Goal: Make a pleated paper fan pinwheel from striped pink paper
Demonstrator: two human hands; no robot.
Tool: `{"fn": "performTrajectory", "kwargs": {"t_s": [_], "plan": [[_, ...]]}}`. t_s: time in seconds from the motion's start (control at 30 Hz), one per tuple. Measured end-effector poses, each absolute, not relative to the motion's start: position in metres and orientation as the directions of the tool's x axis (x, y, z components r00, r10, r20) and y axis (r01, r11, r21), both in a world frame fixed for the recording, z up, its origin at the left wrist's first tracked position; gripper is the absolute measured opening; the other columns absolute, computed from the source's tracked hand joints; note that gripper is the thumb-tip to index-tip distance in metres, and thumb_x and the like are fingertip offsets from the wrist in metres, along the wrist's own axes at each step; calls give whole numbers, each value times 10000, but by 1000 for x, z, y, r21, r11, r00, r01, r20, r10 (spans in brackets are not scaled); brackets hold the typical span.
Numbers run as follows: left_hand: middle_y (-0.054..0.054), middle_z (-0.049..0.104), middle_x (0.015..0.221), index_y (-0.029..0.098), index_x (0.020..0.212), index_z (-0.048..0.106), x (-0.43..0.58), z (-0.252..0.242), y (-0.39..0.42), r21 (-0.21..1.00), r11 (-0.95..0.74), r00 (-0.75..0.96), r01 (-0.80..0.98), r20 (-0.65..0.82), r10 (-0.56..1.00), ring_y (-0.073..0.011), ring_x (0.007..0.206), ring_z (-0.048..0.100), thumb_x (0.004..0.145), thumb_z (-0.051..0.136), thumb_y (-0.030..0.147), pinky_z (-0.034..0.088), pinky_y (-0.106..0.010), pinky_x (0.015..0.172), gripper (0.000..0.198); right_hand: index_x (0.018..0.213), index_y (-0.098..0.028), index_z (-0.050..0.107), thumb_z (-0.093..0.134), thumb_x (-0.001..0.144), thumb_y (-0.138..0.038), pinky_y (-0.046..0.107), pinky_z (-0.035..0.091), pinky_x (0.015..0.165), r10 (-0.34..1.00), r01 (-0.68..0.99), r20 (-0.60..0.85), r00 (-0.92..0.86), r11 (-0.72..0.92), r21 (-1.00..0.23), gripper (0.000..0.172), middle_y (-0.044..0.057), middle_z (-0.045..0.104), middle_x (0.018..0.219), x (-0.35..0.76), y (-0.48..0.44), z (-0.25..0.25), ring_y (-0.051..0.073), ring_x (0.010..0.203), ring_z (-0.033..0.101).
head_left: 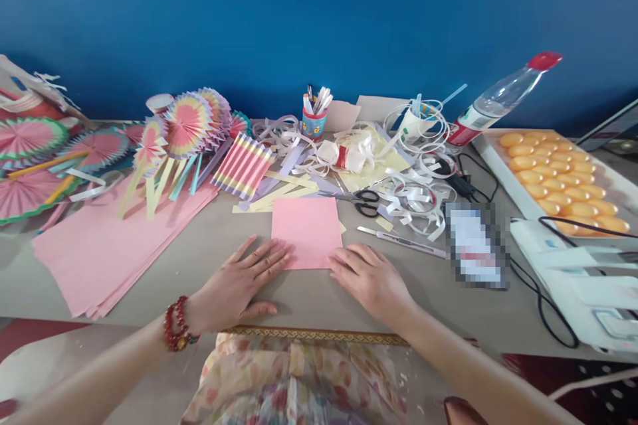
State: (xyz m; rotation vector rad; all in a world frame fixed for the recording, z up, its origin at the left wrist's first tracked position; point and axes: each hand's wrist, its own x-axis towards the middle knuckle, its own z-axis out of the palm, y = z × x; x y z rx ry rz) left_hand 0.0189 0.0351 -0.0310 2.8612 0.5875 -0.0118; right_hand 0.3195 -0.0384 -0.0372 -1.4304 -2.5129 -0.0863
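A square of pink paper [306, 231] lies flat on the table in front of me. My left hand [244, 275] rests palm down with fingers spread, its fingertips on the paper's lower left corner. On the lower right corner lie the fingertips of my right hand [373, 279], also flat. Neither hand grips anything. Just beyond the square are black-handled scissors [366, 202], and a craft knife [401, 241] lies to its right. A pleated pink, yellow and purple paper piece [244, 169] sits behind it on the left.
Large pink sheets [114, 246] are stacked at left, below several folded paper fans [188, 125]. White paper strips [413, 199] lie tangled at the back, near a pen cup [314, 121]. At right are a tilted bottle [498, 106], a blurred-out phone [476, 246] and a tray of yellow ovals [491, 146].
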Motion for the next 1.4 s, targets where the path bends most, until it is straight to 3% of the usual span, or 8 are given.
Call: {"fn": "performTrajectory", "kwargs": {"t_s": [0.2, 0.33, 0.43, 0.57, 0.7, 0.83, 0.97, 1.4], "plan": [[-147, 482, 1441, 203, 1297, 524, 19, -21, 11, 597, -598, 609, 534, 219, 762, -268, 1360, 413, 1006, 389, 265, 391, -469, 1087, 327, 889, -173, 679, 496, 937, -94, 319, 448, 736, 702, 759, 355, -618, 651, 34, 205, 55, 698, 853, 322, -23, -46, 186, 827, 583], [-96, 690, 1027, 210, 1013, 641, 36, -19, -14, 913, -253, 495, 321, 65, 866, -207, 959, 657, 1021, 340, 328, 551, -345, 847, 324, 856, -181, 655, 489, 951, -127, 295, 447, 714, 719, 771, 431, -546, 632, -79, 198, 32, 673, 780, 323, -22, -37, 155, 740, 585], [-113, 662, 1189, 239, 1383, 454, 59, -25, -26, 978, -45, 622, 205, -95, 778, -220, 974, 666, 971, 439, 495, 585, -336, 809, 485, 891, -188, 655, 501, 948, -142, 303, 456, 712, 675, 730, 497, -545, 674, -116, 171, 34, 683, 811, 310, -32, -25, 156, 732, 595], [-86, 709, 1027, 201, 1113, 609, 83, -35, -28, 981, -73, 452, 181, -17, 892, -218, 901, 671, 954, 449, 533, 575, -329, 815, 401, 894, -181, 684, 522, 940, -131, 332, 496, 753, 618, 704, 552, -560, 706, -77, 176, 60, 721, 882, 281, -44, -14, 182, 800, 625], [-60, 707, 831, 205, 982, 633, 81, -27, -14, 807, -354, 314, 472, 222, 923, -197, 731, 651, 1007, 360, 347, 553, -303, 684, 309, 1017, -165, 700, 533, 944, -163, 323, 532, 782, 610, 705, 576, -545, 705, -80, 182, 67, 742, 990, 273, -49, -7, 192, 915, 655], [-133, 509, 1445, 184, 1442, 399, 68, -2, 14, 302, -711, 614, 635, 362, 702, -293, 1287, 490, 946, 363, 138, 441, -453, 1011, 499, 1115, -245, 686, 570, 919, -161, 319, 536, 771, 585, 720, 658, -473, 688, -94, 242, 21, 754, 929, 288, -59, 5, 171, 856, 665], [-117, 414, 1524, 162, 1471, 376, 72, 4, 26, 14, -718, 680, 696, 306, 666, -295, 1331, 453, 915, 403, 103, 430, -432, 1009, 559, 1202, -288, 653, 667, 869, -174, 346, 495, 915, 530, 766, 709, -466, 642, 24, 352, 9, 746, 1016, 290, -59, 12, 193, 983, 652], [-104, 627, 1217, 170, 1207, 578, 64, -23, 26, -92, -843, 844, 529, 163, 512, -250, 1026, 571, 942, 494, 126, 457, -382, 853, 282, 955, -183, 677, 467, 949, -101, 348, 430, 786, 717, 813, 457, -527, 581, 25, 226, 72, 699, 902, 304, -38, -27, 208, 842, 577]]}}
